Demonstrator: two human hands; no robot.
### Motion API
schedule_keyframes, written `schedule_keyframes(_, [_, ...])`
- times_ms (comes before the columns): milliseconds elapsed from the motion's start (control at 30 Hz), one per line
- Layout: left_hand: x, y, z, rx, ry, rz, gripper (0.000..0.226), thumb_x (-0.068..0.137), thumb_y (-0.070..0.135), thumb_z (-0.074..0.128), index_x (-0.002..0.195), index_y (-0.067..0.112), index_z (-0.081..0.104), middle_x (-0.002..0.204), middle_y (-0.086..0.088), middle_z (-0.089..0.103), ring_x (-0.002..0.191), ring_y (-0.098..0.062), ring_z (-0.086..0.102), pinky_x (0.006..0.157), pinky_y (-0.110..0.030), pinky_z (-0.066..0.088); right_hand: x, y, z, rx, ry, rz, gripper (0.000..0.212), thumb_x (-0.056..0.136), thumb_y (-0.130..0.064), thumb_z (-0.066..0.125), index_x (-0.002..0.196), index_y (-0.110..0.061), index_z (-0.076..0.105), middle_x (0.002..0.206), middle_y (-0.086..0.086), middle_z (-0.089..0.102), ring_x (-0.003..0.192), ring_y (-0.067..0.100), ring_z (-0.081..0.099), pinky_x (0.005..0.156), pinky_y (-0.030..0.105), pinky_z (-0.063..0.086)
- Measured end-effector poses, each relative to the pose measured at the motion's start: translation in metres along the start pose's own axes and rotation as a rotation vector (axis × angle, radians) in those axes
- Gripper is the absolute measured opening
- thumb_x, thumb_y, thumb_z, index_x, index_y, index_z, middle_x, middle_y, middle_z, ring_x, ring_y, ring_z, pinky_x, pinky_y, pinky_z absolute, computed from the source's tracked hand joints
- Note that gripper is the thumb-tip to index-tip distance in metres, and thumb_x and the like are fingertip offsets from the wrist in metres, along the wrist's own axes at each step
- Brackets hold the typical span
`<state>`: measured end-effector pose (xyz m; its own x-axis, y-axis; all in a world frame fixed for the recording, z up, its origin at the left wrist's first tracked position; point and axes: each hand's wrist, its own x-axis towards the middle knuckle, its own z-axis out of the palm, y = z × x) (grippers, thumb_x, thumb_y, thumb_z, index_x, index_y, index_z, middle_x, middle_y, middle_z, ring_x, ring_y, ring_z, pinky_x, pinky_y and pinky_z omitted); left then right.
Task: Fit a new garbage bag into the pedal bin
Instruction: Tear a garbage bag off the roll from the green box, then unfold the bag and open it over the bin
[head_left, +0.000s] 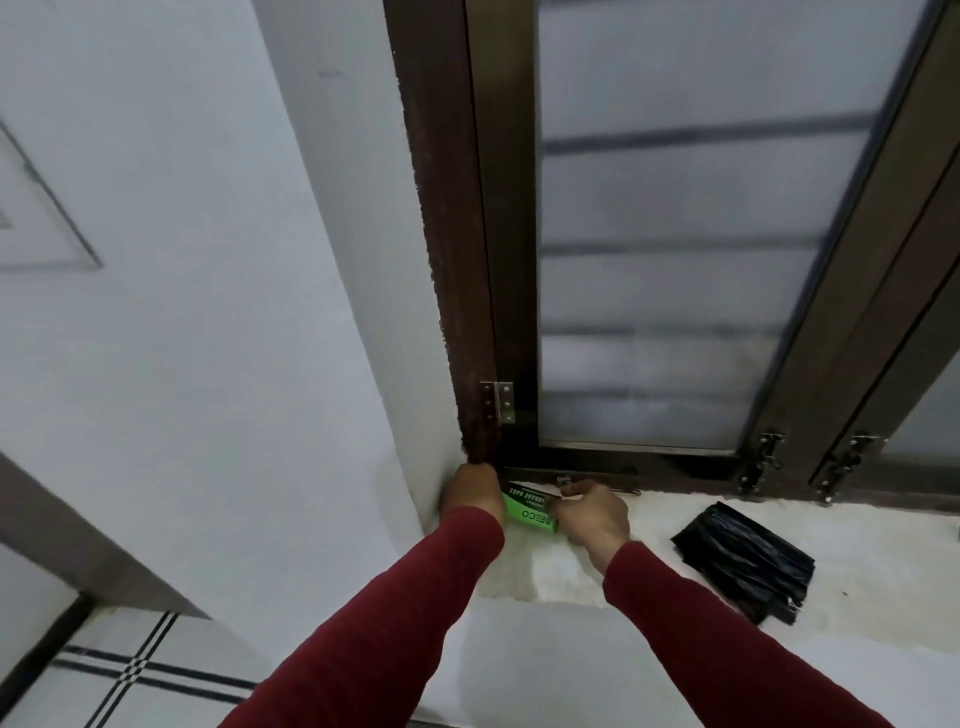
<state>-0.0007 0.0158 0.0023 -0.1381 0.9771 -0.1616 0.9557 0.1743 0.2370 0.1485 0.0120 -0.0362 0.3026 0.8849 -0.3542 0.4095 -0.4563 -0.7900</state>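
A green and black garbage bag box (525, 506) lies on the white window sill (649, 566) in the left corner, against the wall. My left hand (471, 491) grips its left end and my right hand (595, 514) grips its right end. A folded black garbage bag (745, 564) lies flat on the sill, to the right of my right hand and apart from it. No pedal bin is in view. Both arms wear dark red sleeves.
A brown-framed window with frosted glass (675, 234) stands shut behind the sill, with metal latches (761, 460) at its lower right. A white wall (208, 312) rises on the left. Tiled floor (130, 670) shows at the bottom left.
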Motion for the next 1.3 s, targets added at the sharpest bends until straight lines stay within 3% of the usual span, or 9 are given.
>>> schedule_keyframes(200, [-0.005,0.001,-0.003,0.138,0.009,0.119,0.033,0.099,0.0,0.04,0.118,0.006,0.066,0.119,-0.014,0.067,0.107,-0.032,0.067,0.08,-0.035,0.05,0.012,-0.004,0.016,0.052,-0.056,-0.014,0.042,0.077,-0.014,0.065,0.118,-0.013,0.068,0.113,0.01,0.069,0.098,0.029,0.07,0.09,0.041,0.059])
schedule_keyframes(333, [-0.005,0.007,0.003,0.112,0.014,0.171,0.028,0.097,0.003,0.046,0.116,0.008,0.066,0.114,-0.012,0.067,0.104,-0.03,0.067,0.075,-0.03,0.044,0.006,0.005,-0.009,0.026,-0.073,-0.132,0.04,0.085,-0.006,0.055,0.121,-0.014,0.071,0.117,0.006,0.071,0.103,0.023,0.068,0.093,0.031,0.055])
schedule_keyframes(433, [-0.002,0.023,0.009,0.039,-0.022,0.225,0.021,0.096,0.008,0.052,0.11,0.008,0.068,0.109,-0.012,0.069,0.097,-0.03,0.068,0.078,-0.031,0.051,-0.003,0.017,-0.043,-0.15,0.037,-0.292,0.034,0.087,-0.011,0.061,0.118,-0.02,0.073,0.118,-0.001,0.072,0.106,0.017,0.067,0.091,0.022,0.049])
schedule_keyframes(533, [-0.002,0.05,0.02,-0.141,-0.05,0.273,0.018,0.094,0.018,0.06,0.102,0.013,0.075,0.102,-0.008,0.073,0.091,-0.027,0.069,0.083,-0.033,0.058,-0.009,0.041,-0.082,-0.512,0.18,-0.335,0.035,0.087,-0.027,0.064,0.121,-0.027,0.069,0.122,-0.003,0.066,0.111,0.021,0.062,0.085,0.031,0.053])
schedule_keyframes(700, [-0.011,0.102,0.048,-0.427,-0.246,0.328,0.01,0.08,0.01,0.067,0.078,0.016,0.074,0.082,-0.009,0.076,0.071,-0.025,0.075,0.073,-0.038,0.064,-0.014,0.083,-0.124,-0.822,0.233,-0.155,0.044,0.076,-0.044,0.071,0.115,-0.024,0.064,0.118,0.002,0.059,0.114,0.029,0.052,0.078,0.038,0.055])
schedule_keyframes(800, [-0.014,0.126,0.067,-0.483,-0.324,0.369,0.013,0.072,0.01,0.063,0.074,0.016,0.075,0.078,-0.007,0.077,0.071,-0.025,0.075,0.073,-0.039,0.064,-0.011,0.104,-0.136,-0.807,0.253,-0.117,0.034,0.088,-0.034,0.065,0.12,-0.023,0.068,0.12,0.004,0.065,0.114,0.03,0.057,0.085,0.039,0.056])
schedule_keyframes(967, [-0.024,0.153,0.078,-0.604,-0.385,0.345,0.037,0.079,0.018,0.077,0.115,0.027,0.068,0.108,0.006,0.066,0.09,-0.014,0.067,0.066,-0.011,0.048,-0.003,0.112,-0.159,-0.24,0.223,-0.061,0.014,0.093,-0.021,0.061,0.097,-0.022,0.074,0.093,0.006,0.074,0.095,0.029,0.068,0.075,0.026,0.048])
schedule_keyframes(1100, [-0.032,0.172,0.077,-0.777,-0.673,0.232,0.059,0.084,0.019,0.078,0.135,0.033,0.052,0.121,0.004,0.062,0.105,-0.018,0.063,0.073,-0.028,0.05,-0.006,0.102,-0.18,0.577,0.064,0.076,0.012,0.094,-0.013,0.064,0.103,-0.014,0.073,0.09,0.008,0.075,0.08,0.022,0.072,0.072,0.032,0.058])
schedule_keyframes(1300, [-0.035,0.189,0.071,-1.032,-0.765,0.209,0.03,0.09,0.026,0.076,0.118,0.021,0.068,0.098,-0.003,0.073,0.09,-0.017,0.069,0.078,-0.033,0.053,-0.009,0.091,-0.205,0.789,-0.053,0.065,0.013,0.094,-0.018,0.063,0.102,-0.02,0.073,0.092,0.007,0.072,0.085,0.02,0.066,0.078,0.035,0.049])
